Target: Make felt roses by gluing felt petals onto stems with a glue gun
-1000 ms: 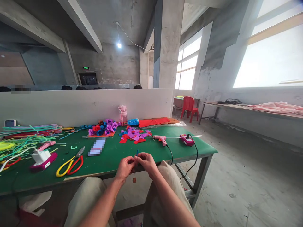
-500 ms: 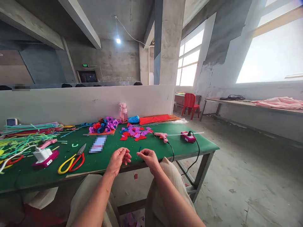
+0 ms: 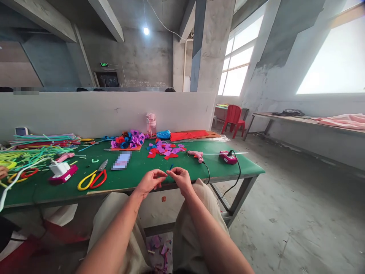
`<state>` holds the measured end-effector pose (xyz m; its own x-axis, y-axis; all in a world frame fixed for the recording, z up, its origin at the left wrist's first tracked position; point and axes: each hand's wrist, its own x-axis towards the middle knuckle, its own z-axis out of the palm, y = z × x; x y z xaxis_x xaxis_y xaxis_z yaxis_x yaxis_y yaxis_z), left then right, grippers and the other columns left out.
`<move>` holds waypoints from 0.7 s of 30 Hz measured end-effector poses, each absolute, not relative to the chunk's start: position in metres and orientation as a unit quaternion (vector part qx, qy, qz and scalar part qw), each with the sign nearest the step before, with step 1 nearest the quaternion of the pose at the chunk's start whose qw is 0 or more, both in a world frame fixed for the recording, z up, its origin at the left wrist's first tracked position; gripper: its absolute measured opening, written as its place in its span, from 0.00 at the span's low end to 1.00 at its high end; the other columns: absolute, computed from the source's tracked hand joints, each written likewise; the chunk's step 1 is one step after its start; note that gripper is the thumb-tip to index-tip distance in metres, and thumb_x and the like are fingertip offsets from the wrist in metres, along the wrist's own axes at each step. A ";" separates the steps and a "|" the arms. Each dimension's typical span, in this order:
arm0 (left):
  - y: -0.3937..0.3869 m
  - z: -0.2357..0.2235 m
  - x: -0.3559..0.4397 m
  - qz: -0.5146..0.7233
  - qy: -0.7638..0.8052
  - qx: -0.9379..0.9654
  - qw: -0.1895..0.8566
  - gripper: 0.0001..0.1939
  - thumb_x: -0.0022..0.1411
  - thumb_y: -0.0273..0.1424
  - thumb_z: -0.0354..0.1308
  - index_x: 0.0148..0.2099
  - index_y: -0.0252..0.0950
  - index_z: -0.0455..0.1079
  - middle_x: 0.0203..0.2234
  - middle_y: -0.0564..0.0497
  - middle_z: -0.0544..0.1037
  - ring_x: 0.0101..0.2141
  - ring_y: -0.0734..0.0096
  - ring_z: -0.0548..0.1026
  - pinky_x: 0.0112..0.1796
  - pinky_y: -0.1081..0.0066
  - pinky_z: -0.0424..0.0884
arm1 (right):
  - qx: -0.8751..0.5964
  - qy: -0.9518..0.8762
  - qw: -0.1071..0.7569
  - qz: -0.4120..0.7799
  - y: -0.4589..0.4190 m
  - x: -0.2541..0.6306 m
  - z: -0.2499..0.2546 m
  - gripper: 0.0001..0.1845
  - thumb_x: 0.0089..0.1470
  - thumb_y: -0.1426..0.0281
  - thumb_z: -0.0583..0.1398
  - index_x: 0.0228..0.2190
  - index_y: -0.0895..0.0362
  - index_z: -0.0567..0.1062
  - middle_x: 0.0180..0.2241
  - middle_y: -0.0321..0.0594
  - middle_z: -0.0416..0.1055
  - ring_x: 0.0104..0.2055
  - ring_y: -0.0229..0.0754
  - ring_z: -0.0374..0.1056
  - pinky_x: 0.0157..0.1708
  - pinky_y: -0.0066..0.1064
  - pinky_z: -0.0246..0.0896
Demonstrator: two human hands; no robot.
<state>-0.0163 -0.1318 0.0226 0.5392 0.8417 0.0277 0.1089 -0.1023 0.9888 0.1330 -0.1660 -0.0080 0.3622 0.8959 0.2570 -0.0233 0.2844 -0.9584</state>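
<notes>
Over the table's front edge, my left hand [image 3: 151, 180] is closed in a pinch, its fingertips meeting those of my right hand. What it pinches, if anything, is too small to make out. My right hand [image 3: 180, 179] pinches thumb to forefinger, and a small dark blue strip [image 3: 171, 166] sticks up at its fingertips. Beyond both hands lies a loose pile of purple, red and blue petal pieces [image 3: 164, 148]. A pink glue gun [image 3: 196, 155] rests right of that pile. To the left are scissors [image 3: 95, 176] with one yellow and one red handle.
On the green table [image 3: 148, 161] are a bunch of paper flowers [image 3: 128, 140], a phone-like blurred rectangle [image 3: 121, 160], a pink bottle [image 3: 151, 123], power blocks [image 3: 228, 157] and heaped coloured stems [image 3: 37, 154]. Another person's hand [image 3: 3, 172] shows at the left edge. A white partition [image 3: 114, 114] stands behind.
My left hand has moved right, so its fingertips now meet my right hand's. The camera view has tipped down a little. Another person's hand has come into view at the left edge.
</notes>
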 end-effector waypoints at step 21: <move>-0.135 0.013 -0.006 0.388 0.311 0.643 0.582 0.17 0.46 0.43 0.65 0.28 0.34 0.67 0.16 0.54 0.71 0.17 0.77 0.68 0.16 0.79 0.61 | -0.446 -0.542 0.647 0.298 -0.171 0.130 -0.005 0.12 0.41 0.61 0.65 0.23 0.57 0.73 0.25 0.36 0.69 0.28 0.37 0.64 0.32 0.29 0.61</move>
<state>-0.0062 -0.1346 0.0125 0.5052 0.8522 0.1363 -0.0512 -0.1281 0.9904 0.1302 -0.1712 -0.0050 0.2342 0.8688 0.4362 0.0983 0.4252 -0.8997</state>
